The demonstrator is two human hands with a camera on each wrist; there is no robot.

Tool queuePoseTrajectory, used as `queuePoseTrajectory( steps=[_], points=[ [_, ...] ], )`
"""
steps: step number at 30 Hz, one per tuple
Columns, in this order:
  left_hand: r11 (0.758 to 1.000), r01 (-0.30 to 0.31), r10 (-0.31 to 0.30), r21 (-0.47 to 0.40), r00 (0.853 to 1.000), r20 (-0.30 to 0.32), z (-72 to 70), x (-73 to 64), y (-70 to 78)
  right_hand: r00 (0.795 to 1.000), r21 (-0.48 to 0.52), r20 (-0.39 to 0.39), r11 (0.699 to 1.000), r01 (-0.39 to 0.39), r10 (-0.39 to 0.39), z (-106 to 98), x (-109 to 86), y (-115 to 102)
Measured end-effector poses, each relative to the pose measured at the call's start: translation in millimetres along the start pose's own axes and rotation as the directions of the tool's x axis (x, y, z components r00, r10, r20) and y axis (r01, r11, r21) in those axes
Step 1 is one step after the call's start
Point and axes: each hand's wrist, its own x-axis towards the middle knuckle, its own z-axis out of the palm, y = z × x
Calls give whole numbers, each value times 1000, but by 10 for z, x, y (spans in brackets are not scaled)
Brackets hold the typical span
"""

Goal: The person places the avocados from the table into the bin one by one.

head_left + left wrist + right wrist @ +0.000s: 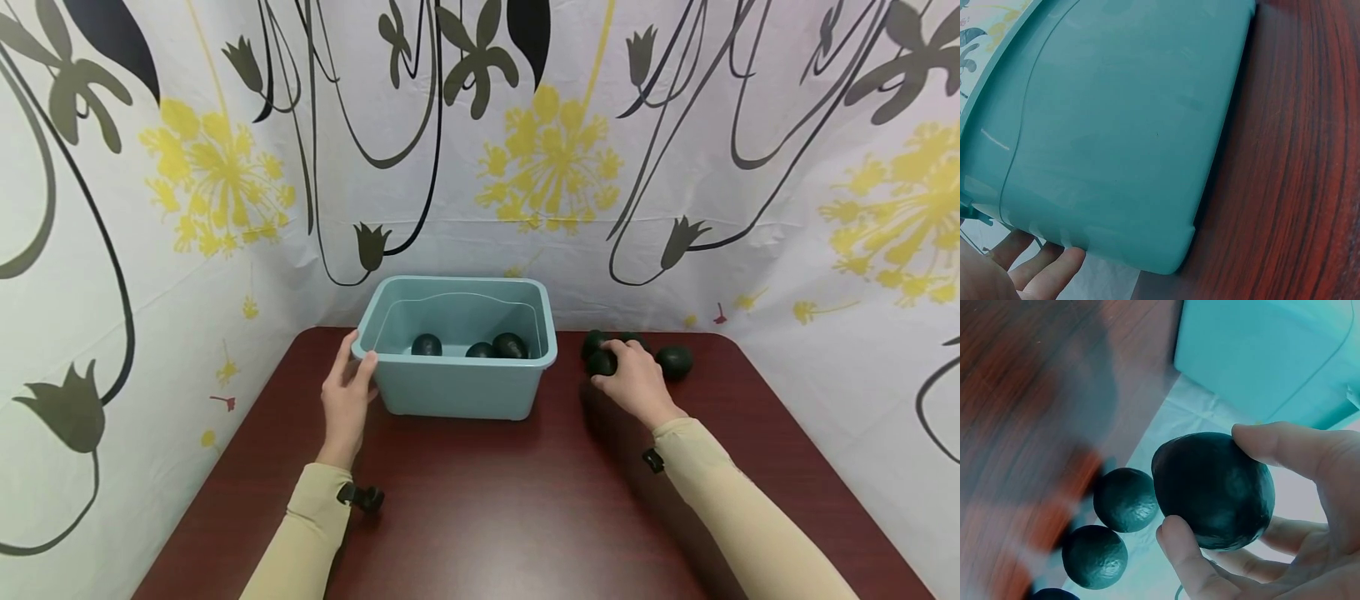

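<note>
My right hand grips a dark green avocado between thumb and fingers, above the right side of the table. Close by it are more avocados: one to the right of the hand and others behind, partly covered. My left hand holds the left front corner of a light blue plastic bin, thumb at the rim and fingers along the side. Inside the bin lie an avocado on the left and two more toward the right, their lower parts hidden by the front wall.
The bin stands at the back of a dark red-brown wood-grain table. A white cloth with a flower print hangs behind and along both sides. Each wrist wears a small black camera on a strap.
</note>
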Motion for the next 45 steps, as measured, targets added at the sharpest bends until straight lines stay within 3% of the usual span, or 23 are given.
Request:
queuePoseTrajectory(
  steps=[16,24,33,40,45],
  points=[
    [1000,8,-8,6,1000,-1,-16,7,-6,999,49,-46,999,-2,4,-149,-25,-148],
    [1000,1,-1,9,1000,-23,-51,145,-319,996,90,-88,996,5,3,-197,-15,-225],
    [1000,-22,23,17,999,-31,-34,151,-326,993,134,-116,991,12,3,-290,-35,-341],
    [1000,-7,8,14,999,-35,-50,150,-320,990,160,-144,987,16,7,-334,-47,-442],
    [1000,14,-14,-4,1000,-22,-34,116,-213,987,189,-161,982,17,14,-359,-74,-522]
  ],
)
